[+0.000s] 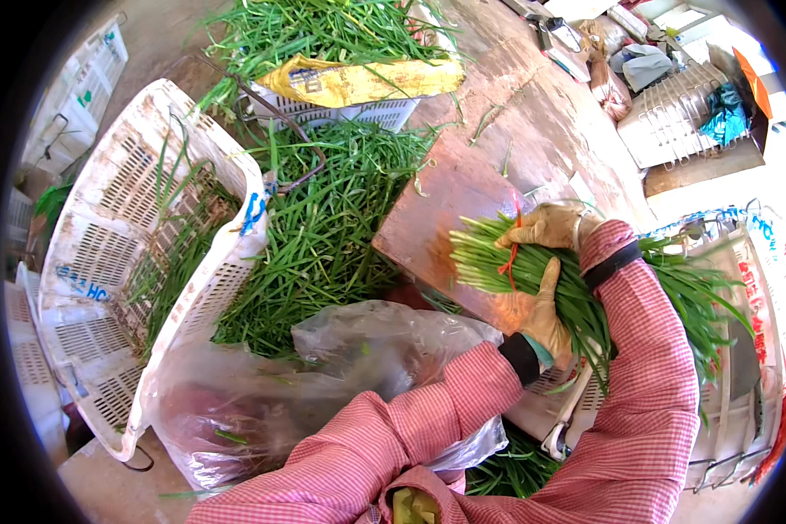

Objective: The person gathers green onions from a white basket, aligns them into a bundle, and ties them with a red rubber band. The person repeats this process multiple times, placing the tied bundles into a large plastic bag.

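Note:
A bunch of green chives lies over a worn reddish board, its pale cut ends to the left. Around the bunch runs a red tie. In a tan glove, my right hand grips the far side, its fingertips close to the tie. My left hand, also gloved, holds the near side with the thumb laid across the stems. The leafy ends pass beneath my right forearm and fan out over a white crate on the right.
A tilted white plastic crate with some loose leaves stands at left. Loose chives are heaped beside it. Clear plastic sheeting covers my lap. Behind, a yellow sack hangs over another crate. Red strings hang at far right.

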The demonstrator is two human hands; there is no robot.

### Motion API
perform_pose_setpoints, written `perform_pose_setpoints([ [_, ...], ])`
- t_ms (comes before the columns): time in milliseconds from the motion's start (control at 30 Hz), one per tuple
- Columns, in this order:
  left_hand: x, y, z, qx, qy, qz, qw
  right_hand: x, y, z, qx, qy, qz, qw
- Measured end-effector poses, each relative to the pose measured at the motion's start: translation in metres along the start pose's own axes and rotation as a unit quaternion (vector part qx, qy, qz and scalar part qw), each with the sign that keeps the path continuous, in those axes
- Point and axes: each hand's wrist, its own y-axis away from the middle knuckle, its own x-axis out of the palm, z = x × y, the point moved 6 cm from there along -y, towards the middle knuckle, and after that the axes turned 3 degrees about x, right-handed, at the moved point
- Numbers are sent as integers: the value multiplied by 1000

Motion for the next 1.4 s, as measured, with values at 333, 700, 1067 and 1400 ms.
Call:
perform_pose_setpoints([
  [333,94,105,-121,-102,-986,18,133,88,11,-12,-66,94,-507,854],
  [700,47,24,-146,-73,-944,-45,-318,176,19,13,-56,-661,-443,603],
  [1067,26,20,-116,-10,-913,-29,-407,74,-94,-107,-63,-869,-350,345],
  [1400,29,33,-136,53,-912,-46,-405,129,54,-139,122,-638,-500,573],
])
